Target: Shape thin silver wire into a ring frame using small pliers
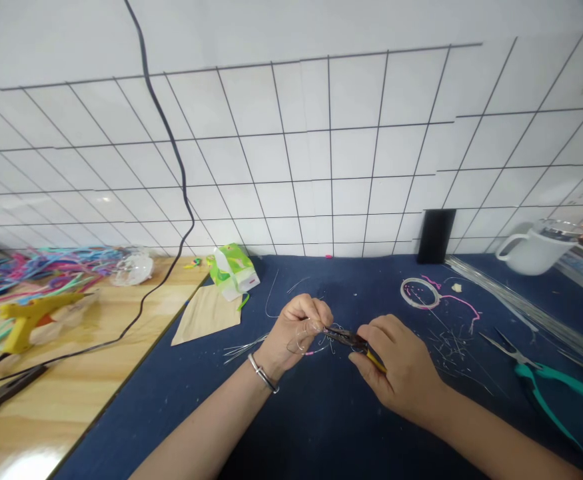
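Note:
My left hand (297,328) is closed in a pinch on a small loop of thin clear wire (301,339) just above the dark blue mat (321,427). A metal bracelet sits on that wrist. My right hand (400,370) grips small dark pliers with yellow handles (352,340). The plier tips point left and meet the wire at my left fingertips. Both hands hover over the middle of the mat.
Teal-handled pliers (546,377) lie at the right beside long wire strands (531,310). A tape ring (418,292) with pink thread, a black box (436,235) and a white jug (536,248) stand behind. Left: yellow glue gun (31,319), black cable (171,153), green-white packet (232,270), coloured strips.

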A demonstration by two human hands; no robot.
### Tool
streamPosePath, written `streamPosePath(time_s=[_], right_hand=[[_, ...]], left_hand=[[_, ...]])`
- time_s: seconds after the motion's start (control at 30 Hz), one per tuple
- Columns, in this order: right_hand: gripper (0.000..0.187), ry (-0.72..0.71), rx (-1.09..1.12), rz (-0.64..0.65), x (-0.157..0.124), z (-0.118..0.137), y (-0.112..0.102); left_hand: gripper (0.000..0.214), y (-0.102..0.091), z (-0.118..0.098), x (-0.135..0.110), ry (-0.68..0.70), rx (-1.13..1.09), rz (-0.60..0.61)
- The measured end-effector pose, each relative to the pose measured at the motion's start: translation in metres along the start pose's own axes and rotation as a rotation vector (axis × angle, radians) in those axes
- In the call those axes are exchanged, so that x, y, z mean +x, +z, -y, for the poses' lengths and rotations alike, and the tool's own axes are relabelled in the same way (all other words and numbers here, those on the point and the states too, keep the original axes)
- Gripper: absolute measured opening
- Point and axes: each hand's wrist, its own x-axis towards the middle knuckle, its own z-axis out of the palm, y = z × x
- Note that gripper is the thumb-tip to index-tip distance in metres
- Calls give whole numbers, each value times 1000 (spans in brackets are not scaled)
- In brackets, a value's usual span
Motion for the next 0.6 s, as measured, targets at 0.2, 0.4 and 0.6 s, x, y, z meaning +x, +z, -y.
streamPosePath(time_s=[0.2,0.4,0.6], right_hand=[[21,39,144,77,3,0,-2],[19,160,456,284,8,-1,-10],[21,255,726,463,10,-4,-11]], left_hand=[[20,1,0,-1,14,-48,15],[18,0,-1,-1,36,-73,69],[19,-2,-2,0,-33,-125,153]])
